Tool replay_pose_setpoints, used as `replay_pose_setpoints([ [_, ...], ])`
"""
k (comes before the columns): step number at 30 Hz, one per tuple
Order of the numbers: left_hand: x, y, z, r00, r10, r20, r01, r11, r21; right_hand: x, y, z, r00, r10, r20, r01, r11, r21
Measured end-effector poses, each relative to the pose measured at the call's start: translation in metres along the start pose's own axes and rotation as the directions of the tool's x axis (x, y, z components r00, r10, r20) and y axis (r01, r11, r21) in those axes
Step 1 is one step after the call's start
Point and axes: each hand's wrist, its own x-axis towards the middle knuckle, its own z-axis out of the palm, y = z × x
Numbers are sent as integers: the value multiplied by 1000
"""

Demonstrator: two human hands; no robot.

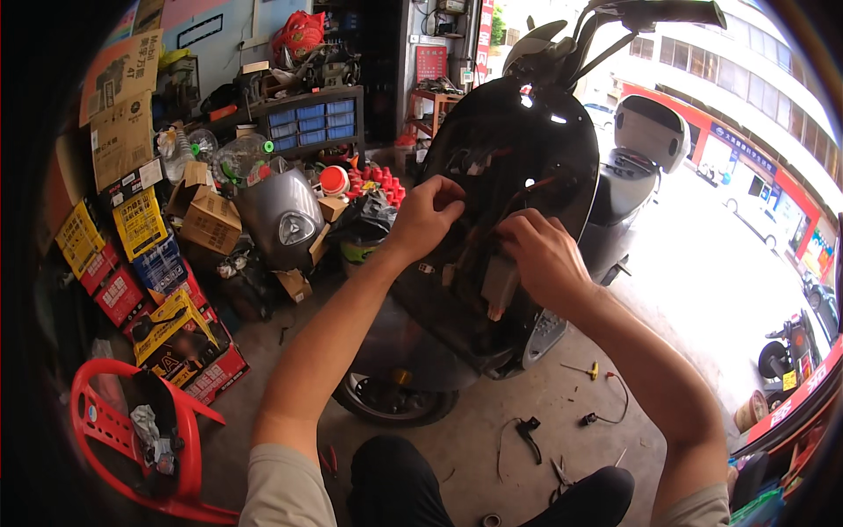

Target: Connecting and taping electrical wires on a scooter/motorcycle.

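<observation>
A scooter (pixel 527 114) stands in front of me with the inside of its dark front shell exposed. My left hand (pixel 428 220) is at the left of that opening, thumb and fingertips pinched together; whatever lies between them is too small or hidden to name. On the right, my right hand (pixel 546 263) has its fingers curled by thin wires (pixel 518 195), and what they grip is hidden. Just below those fingers hangs a grey rectangular box (pixel 499 285). The front wheel (pixel 399 400) shows under the shell.
On the floor lie a black lever (pixel 529 436), a cable (pixel 625 400), a yellow-handled tool (pixel 594 371) and pliers (pixel 562 476). A red plastic chair (pixel 88 378) is at left, near stacked cartons (pixel 140 224) and a grey scooter panel (pixel 272 206). Blue drawers (pixel 312 123) stand behind.
</observation>
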Motion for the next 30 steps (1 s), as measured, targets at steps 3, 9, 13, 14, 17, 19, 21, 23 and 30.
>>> replay_pose_setpoints([
  [3,11,-3,1,987,95,-127,-79,989,121,-3,4,-10,988,-74,-132,90,989,118],
  [9,48,-7,0,929,291,-230,-215,927,308,-4,8,-31,977,92,-192,-25,946,324],
  [13,61,-7,-6,951,190,-245,-113,948,297,-2,12,-43,955,227,-193,-104,861,498],
  [14,63,-6,-4,946,215,-243,-133,940,315,-2,15,-44,951,214,-222,-83,871,484],
  [17,66,-2,5,949,237,-209,-155,925,346,0,14,-47,945,244,-217,-101,850,517],
  [19,68,1,13,957,231,-176,-157,922,355,0,17,-45,949,230,-217,-92,857,508],
  [21,71,9,19,960,255,-115,-152,821,551,-1,17,-48,951,214,-222,-79,865,495],
  [23,74,11,20,963,248,-107,-142,802,581,-1,16,-49,955,205,-212,-78,869,488],
  [30,84,7,14,990,103,-98,-43,874,485,4,16,-57,964,205,-167,-98,865,492],
])
